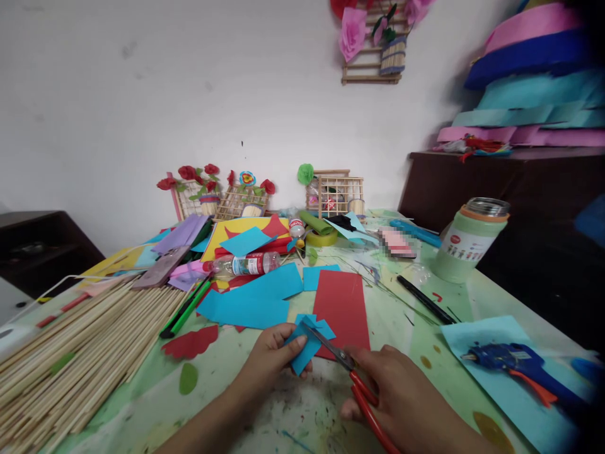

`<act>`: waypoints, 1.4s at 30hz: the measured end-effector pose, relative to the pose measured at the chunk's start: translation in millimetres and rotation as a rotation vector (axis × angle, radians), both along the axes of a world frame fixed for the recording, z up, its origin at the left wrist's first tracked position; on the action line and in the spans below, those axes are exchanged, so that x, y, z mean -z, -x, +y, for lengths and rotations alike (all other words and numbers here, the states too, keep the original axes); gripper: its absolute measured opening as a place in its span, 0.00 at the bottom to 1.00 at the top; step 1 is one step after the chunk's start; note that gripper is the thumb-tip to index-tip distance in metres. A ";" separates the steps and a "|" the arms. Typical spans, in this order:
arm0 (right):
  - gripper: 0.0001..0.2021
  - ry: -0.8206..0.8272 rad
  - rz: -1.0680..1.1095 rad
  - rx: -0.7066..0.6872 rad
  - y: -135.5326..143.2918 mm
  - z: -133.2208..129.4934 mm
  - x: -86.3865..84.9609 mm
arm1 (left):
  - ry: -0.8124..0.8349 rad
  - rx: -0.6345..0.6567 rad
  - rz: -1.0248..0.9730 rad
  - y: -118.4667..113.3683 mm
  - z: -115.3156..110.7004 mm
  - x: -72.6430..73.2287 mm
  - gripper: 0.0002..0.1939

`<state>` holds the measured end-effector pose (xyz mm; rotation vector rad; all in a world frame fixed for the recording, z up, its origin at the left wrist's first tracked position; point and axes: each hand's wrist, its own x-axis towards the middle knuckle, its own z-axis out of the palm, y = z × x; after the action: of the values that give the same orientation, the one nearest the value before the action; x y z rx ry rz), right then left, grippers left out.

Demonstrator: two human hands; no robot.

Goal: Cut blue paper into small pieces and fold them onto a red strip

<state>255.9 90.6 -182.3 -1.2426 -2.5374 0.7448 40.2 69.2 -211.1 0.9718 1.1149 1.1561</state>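
Note:
My left hand (280, 350) pinches a small folded piece of blue paper (306, 353) between thumb and fingers, low in the middle of the view. In my right hand (385, 378) are scissors (365, 403) with red handles, their blades pointing up and left across the blue piece. A red paper rectangle (343, 306) lies flat just behind the scissors. Larger blue paper sheets (250, 306) lie behind my left hand. A cut red paper shape (191, 342) with a wavy edge rests farther left.
Bamboo sticks (94, 353) cover the left side, beside a green cutter (189, 309). A plastic bottle (248, 265) lies behind the blue sheets. On the right are a black pen (425, 299), a green jar (466, 246) and a blue glue gun (513, 360) on pale blue paper.

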 end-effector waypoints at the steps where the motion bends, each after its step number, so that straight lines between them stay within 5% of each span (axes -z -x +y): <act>1: 0.15 -0.002 -0.002 -0.008 0.0 0.2 0.2 | 0.002 -0.004 0.001 -0.3 0.0 -0.4 0.17; 16: 0.11 -0.040 0.013 -0.049 1.0 -0.9 -0.6 | 0.043 0.034 0.007 -1.8 -1.3 3.5 0.18; 19: 0.11 -0.062 -0.037 0.034 -2.0 7.6 -3.8 | 0.059 0.020 0.027 -2.5 0.0 0.6 0.18; 24: 0.17 -0.287 -0.250 0.314 -17.6 43.2 -0.3 | 0.063 -0.141 0.070 7.6 9.1 3.1 0.19; 29: 0.13 -0.382 -0.371 0.378 -34.3 71.3 13.6 | 0.075 -0.340 0.020 21.9 19.2 7.9 0.18; 36: 0.11 -0.530 -0.325 0.374 -32.1 61.3 3.0 | 0.152 -0.448 -0.014 29.4 23.5 6.8 0.15; 42: 0.12 -0.365 -0.117 0.072 8.5 19.6 13.1 | 0.125 -0.422 -0.033 27.6 23.7 4.5 0.18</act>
<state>247.4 110.2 -195.4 -1.2711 -2.5496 0.1835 12.6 92.9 -215.7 0.6328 1.3900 1.4121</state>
